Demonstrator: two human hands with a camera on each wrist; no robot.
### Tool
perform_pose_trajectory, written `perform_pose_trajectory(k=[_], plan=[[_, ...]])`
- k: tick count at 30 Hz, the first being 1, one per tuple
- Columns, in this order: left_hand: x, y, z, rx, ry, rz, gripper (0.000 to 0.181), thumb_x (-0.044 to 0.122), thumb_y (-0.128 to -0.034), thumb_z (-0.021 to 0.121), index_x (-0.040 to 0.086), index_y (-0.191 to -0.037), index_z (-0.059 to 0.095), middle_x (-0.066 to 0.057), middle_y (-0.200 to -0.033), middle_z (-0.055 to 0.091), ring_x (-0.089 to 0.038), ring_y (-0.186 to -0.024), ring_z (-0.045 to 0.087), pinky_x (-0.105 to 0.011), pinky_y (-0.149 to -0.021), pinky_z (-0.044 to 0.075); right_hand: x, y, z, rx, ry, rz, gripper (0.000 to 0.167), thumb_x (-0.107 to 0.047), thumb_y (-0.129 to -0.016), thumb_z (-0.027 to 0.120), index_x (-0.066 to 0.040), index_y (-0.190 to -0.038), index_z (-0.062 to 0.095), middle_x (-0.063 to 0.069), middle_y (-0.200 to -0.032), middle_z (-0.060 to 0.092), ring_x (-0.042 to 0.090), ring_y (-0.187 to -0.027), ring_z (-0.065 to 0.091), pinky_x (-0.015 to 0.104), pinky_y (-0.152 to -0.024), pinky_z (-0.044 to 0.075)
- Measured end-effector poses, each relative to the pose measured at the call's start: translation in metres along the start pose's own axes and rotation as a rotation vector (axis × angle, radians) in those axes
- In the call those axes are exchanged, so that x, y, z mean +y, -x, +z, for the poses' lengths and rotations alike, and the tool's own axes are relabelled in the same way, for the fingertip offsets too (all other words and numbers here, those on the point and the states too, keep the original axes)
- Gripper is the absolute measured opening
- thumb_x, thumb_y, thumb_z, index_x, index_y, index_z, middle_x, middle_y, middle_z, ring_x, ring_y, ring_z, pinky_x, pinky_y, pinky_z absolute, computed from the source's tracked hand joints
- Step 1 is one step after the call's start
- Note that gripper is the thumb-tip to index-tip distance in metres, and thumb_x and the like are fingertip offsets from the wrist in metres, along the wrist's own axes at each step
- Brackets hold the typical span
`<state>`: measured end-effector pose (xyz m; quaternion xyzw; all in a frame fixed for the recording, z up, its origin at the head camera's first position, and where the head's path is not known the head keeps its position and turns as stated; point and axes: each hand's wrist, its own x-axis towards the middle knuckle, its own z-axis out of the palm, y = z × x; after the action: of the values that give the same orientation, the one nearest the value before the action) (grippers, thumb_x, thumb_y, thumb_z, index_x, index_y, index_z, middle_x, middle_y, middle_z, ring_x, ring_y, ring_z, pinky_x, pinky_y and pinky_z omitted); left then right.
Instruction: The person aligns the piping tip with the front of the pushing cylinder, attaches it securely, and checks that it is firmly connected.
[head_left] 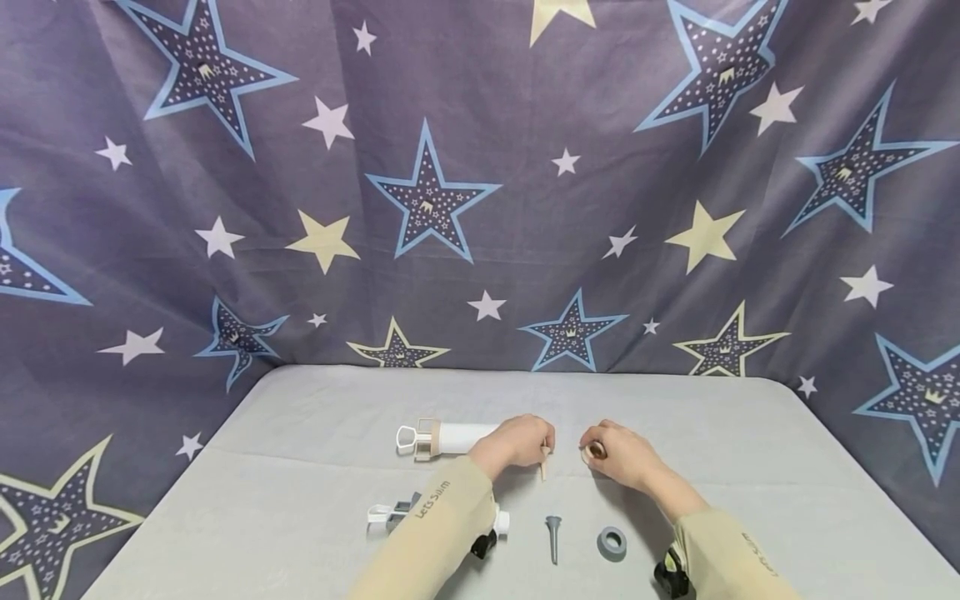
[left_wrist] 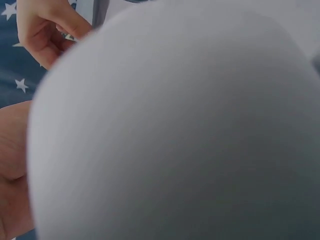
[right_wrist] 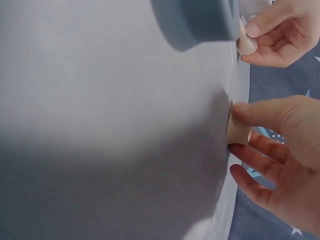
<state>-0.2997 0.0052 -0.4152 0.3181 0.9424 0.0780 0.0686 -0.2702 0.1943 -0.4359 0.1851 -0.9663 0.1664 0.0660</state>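
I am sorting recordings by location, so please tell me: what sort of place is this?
Possibly a simple indoor workspace or recording set, though I cannot be sure. A star-patterned cloth hangs behind a light grey table, on which lie a grey ring and a grey pin.

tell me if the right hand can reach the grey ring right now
Probably yes: the grey ring lies uncovered on the table with nothing between, though the right hand pinches a beige piece it would likely set down first.

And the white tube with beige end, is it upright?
Lying down: the white tube stretches sideways on the table, partly behind the left hand.
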Motion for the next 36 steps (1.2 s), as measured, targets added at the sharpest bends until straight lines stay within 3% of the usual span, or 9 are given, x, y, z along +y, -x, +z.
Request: perform_pose_trajectory(k=[12,21,27,36], plan=[[-0.006,0.004,-0.002,0.028,0.012,0.01,0.01,0.011,-0.0742,0.069,0.014,-0.079,0.061,0.009,-0.061,0.046,-0.008,-0.061,0.043,-0.019,-0.059,0.036,-0.001,0.004,-0.002,0.031,-0.033,0.003,0.021,-0.008,-0.069,0.071,-0.012,-0.089,0.066,-0.004,-0.074,0.053,0.009,-0.064,0.045,0.03,-0.062,0.041],[-0.011,0.001,0.002,0.028,-0.02,0.033,0.015,0.011,-0.0746,0.067,0.022,-0.084,0.071,0.011,-0.071,0.061,-0.007,-0.072,0.053,-0.02,-0.071,0.044,-0.002,0.004,-0.001,0.028,-0.024,-0.011,0.02,-0.01,-0.071,0.07,-0.011,-0.091,0.066,-0.004,-0.075,0.053,0.01,-0.065,0.045,0.031,-0.063,0.041],[-0.009,0.004,0.0,0.011,0.003,0.01,0.009,0.011,-0.0726,0.071,0.019,-0.075,0.068,0.011,-0.061,0.052,-0.007,-0.063,0.046,-0.019,-0.063,0.04,-0.002,0.006,-0.002,0.038,-0.034,-0.014,0.021,-0.008,-0.07,0.07,-0.01,-0.091,0.066,-0.004,-0.074,0.052,0.009,-0.065,0.045,0.03,-0.063,0.041],[-0.012,0.007,-0.002,0.045,0.021,0.007,0.012,0.012,-0.0737,0.07,0.019,-0.068,0.062,0.011,-0.061,0.053,-0.007,-0.062,0.046,-0.02,-0.061,0.039,-0.002,0.006,-0.004,0.039,-0.094,0.02,0.018,-0.007,-0.072,0.068,-0.009,-0.089,0.063,-0.003,-0.072,0.049,0.009,-0.062,0.043,0.027,-0.059,0.038]])
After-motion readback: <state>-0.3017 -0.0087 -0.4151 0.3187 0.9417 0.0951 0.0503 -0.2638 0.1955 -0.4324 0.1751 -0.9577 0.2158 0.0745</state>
